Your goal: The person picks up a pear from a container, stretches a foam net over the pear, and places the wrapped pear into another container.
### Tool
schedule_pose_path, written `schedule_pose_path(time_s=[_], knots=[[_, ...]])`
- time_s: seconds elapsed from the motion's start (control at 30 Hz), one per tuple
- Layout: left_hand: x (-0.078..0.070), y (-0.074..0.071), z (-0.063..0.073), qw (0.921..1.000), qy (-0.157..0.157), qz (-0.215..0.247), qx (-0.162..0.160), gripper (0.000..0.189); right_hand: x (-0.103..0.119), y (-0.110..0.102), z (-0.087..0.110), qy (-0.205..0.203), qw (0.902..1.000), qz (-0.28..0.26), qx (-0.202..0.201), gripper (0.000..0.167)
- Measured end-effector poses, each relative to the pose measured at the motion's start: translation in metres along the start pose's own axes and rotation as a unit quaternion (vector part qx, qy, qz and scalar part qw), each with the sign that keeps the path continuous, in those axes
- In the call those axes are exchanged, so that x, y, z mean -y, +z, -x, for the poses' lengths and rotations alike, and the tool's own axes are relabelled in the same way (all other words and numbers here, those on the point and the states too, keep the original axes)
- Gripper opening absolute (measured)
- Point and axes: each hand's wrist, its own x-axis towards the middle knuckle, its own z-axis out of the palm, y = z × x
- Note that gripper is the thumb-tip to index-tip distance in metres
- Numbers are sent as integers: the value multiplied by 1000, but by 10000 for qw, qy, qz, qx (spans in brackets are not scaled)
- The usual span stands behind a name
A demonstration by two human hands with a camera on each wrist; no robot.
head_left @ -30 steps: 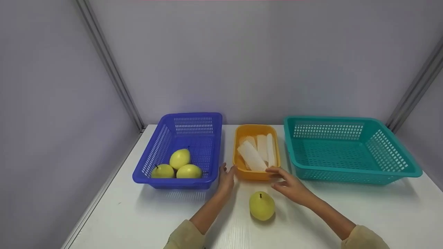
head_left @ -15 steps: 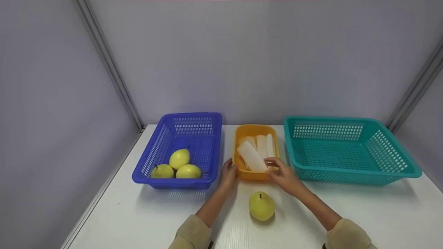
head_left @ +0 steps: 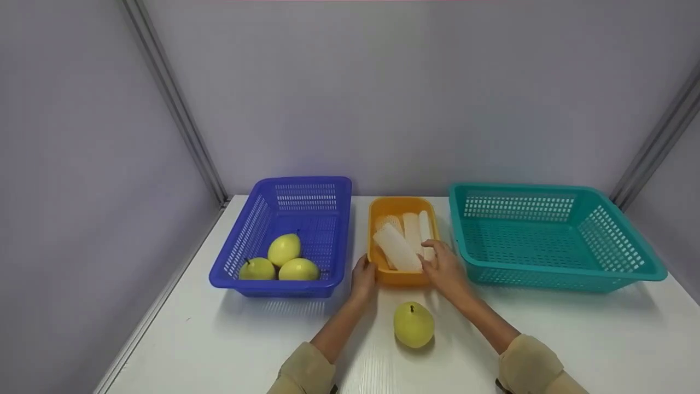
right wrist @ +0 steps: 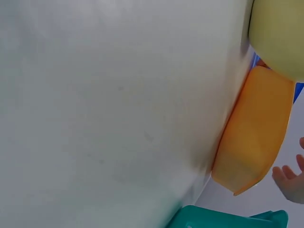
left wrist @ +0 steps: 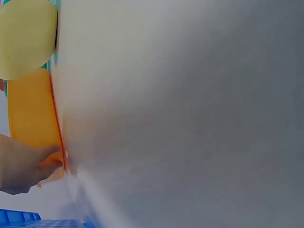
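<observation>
My left hand (head_left: 363, 280) touches the left side of the orange container (head_left: 403, 279) near its front corner. In the left wrist view, the thumb and fingers of that hand (left wrist: 26, 164) lie against the container's side. Several white foam net sleeves (head_left: 398, 249) lie inside the container, one slanted across the others. My right hand (head_left: 445, 271) is over the container's front right corner, thumb and forefinger apart, tips close to the sleeves. The right wrist view has its fingers (right wrist: 287, 173) spread above the rim. A yellow-green pear (head_left: 414, 325) stands in front of the container, stem up.
To the left is a blue basket (head_left: 322, 285) with three pears (head_left: 284, 250) in its front part. A teal basket (head_left: 558, 276) stands at the right. All stand on a white table (head_left: 219, 350) with grey walls (head_left: 404, 98) behind and beside it.
My left hand has come up to the container's side. The right hand has moved left and forward, from the front rim to over the right corner. The pears and baskets have stayed put.
</observation>
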Motion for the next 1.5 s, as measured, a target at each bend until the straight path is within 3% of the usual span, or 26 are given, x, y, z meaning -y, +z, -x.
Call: schedule_pose_path(time_s=[0.07, 0.23, 0.37, 0.43, 0.57, 0.73, 0.77, 0.83, 0.87, 0.93, 0.97, 1.0, 1.07, 1.1, 1.17, 1.27, 1.5], knots=[[10, -1, -6, 10000, -25, -74, 43, 41, -2, 3, -5, 60, 9995, 293, -45, 34], [-79, 16, 30, 9977, -649, -179, -108, 44, -5, 9, -18, 701, 9954, 549, 352, 48], [-113, 21, 45, 9961, -838, -248, -94, 43, -6, 14, -24, 752, 9892, 1068, 662, 52], [-115, 21, 46, 9959, -850, -295, -73, 43, -6, 15, -25, 592, 9841, 1495, 760, 54], [-97, 20, 39, 9963, -740, -408, -134, 44, -6, 16, -26, 211, 9725, 2209, 712, 53], [-95, 20, 39, 9970, -633, -430, -138, 44, -8, 17, -25, -54, 9675, 2492, 418, 52], [-80, 17, 33, 9983, -454, -359, -120, 43, -8, 18, -26, -43, 9684, 2467, 374, 51], [-64, 13, 27, 9988, -401, -255, -74, 43, -8, 17, -26, 40, 9734, 2273, 291, 51], [-37, 8, 15, 9998, -155, -133, 23, 43, -8, 17, -26, 47, 9764, 2151, 206, 50], [-24, 5, 10, 9999, -127, -103, 38, 43, -6, 16, -26, 106, 9823, 1870, 65, 47], [-25, 5, 10, 9999, -140, -88, 48, 43, -6, 16, -26, 121, 9847, 1740, -2, 46], [-39, 8, 16, 9994, -320, -118, 27, 44, -5, 16, -26, 149, 9871, 1594, -65, 45], [-54, 11, 22, 9990, -385, -213, -28, 44, -2, 15, -26, 177, 9900, 1395, -154, 41], [-77, 16, 32, 9974, -618, -337, -129, 44, -1, 15, -26, 205, 9911, 1306, -162, 40], [-88, 18, 36, 9966, -672, -446, -138, 43, 2, 14, -26, 233, 9924, 1195, -199, 38], [-94, 19, 38, 9954, -783, -528, -135, 43, 5, 13, -26, 203, 9934, 1091, -302, 37], [-89, 19, 36, 9956, -812, -444, -135, 44, 8, 10, -25, -107, 9920, 857, -926, 25]])
